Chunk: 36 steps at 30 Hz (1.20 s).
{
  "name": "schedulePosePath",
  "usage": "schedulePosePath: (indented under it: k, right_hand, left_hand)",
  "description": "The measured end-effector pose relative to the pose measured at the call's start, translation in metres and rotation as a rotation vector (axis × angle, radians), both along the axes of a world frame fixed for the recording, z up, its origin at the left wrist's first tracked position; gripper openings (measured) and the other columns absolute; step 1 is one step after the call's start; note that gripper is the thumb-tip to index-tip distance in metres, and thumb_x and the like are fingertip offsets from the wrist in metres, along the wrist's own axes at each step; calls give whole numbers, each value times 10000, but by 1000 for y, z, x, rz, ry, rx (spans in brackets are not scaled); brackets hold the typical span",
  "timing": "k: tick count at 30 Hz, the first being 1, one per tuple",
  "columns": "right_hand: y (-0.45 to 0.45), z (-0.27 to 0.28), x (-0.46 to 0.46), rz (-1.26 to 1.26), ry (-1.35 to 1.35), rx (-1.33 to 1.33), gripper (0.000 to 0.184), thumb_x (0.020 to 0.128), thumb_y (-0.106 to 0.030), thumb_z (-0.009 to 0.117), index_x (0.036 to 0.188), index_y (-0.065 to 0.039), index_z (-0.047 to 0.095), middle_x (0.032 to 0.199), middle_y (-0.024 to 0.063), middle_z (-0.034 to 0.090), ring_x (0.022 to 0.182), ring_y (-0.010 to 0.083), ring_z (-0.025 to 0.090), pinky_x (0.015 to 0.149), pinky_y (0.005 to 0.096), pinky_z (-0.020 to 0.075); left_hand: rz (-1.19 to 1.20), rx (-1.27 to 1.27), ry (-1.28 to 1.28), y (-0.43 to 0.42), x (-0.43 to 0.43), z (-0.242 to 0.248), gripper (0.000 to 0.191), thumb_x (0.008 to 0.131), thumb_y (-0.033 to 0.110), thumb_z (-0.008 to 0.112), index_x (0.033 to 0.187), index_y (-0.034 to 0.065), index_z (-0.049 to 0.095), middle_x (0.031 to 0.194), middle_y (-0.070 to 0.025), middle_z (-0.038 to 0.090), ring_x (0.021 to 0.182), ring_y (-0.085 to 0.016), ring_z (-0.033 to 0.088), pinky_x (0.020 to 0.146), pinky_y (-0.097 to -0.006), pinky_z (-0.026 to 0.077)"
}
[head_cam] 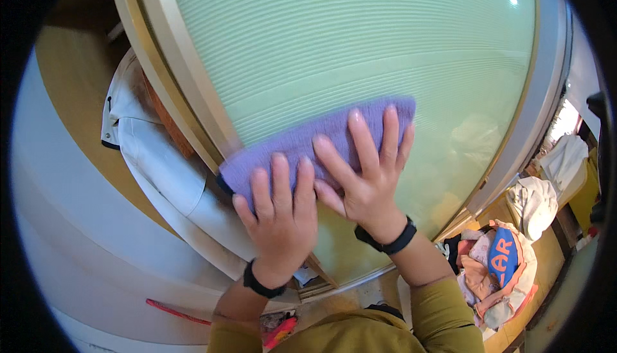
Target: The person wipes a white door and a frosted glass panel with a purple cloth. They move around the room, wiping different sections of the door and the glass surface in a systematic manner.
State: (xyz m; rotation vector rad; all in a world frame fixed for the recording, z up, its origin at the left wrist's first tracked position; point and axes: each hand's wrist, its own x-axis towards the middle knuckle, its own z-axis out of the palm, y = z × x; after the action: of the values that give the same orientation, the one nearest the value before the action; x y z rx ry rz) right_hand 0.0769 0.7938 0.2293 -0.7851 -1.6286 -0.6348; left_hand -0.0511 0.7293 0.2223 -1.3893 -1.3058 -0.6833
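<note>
A purple cloth [294, 136], folded into a long band, lies slantwise against a pale green ribbed glass door panel [356, 63]. My left hand [284, 213] holds the cloth's lower left part flat with its fingers spread. Farther up and to the right, my right hand [368, 179] presses the cloth to the panel, fingers also spread. The two hands almost meet at the right thumb. At its left end the cloth reaches over the metal door frame [193, 78], where a dark edge of it shows.
White clothing [159, 160] hangs inside the opening left of the frame. A pile of clothes [487, 271] sits on the floor at lower right, with a white cloth [532, 203] beyond it. A bright pink item [279, 331] lies low, near my body.
</note>
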Motion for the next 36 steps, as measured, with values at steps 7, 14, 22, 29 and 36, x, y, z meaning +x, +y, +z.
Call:
schedulePosePath:
  k: [7,14,22,29,36]
  right_hand:
    - [8,-70,14,46,-85,122,387,841,-520,475,1152,-336,612,1366,37,421,1295,411,289,1047,616,65]
    - [28,21,31,83,117,179,338,848,-459,510,1143,-335,621,1349,51,442,1280,397,325,1065,583,75]
    - [15,-65,46,131,-25,31,370,783,-472,572,1138,-372,608,1395,60,346,1303,416,233,1012,670,71]
    - [17,-42,43,166,-16,54,366,754,-402,615,1116,-345,630,1357,62,418,1297,391,277,1026,616,108]
    - [16,6,38,215,74,61,401,721,-346,622,1120,-311,636,1302,50,491,1256,375,352,1035,582,124]
  left_hand:
    - [48,-151,6,-11,15,-67,357,850,240,513,1199,178,557,1313,-142,462,1271,-333,337,1046,-547,137]
    - [-24,-18,-110,20,41,21,396,841,244,498,1222,137,526,1344,-244,390,1247,-418,355,1039,-576,153]
    - [-94,-70,-38,15,36,-44,355,811,260,548,1164,226,559,1301,-187,437,1231,-426,352,1024,-573,190]
    - [-89,-10,-26,20,31,-25,381,845,236,496,1213,149,533,1343,-219,399,1270,-433,320,1055,-575,119]
    - [-101,9,-103,23,30,24,362,876,257,440,1199,129,543,1359,-239,363,1264,-454,307,1052,-589,106]
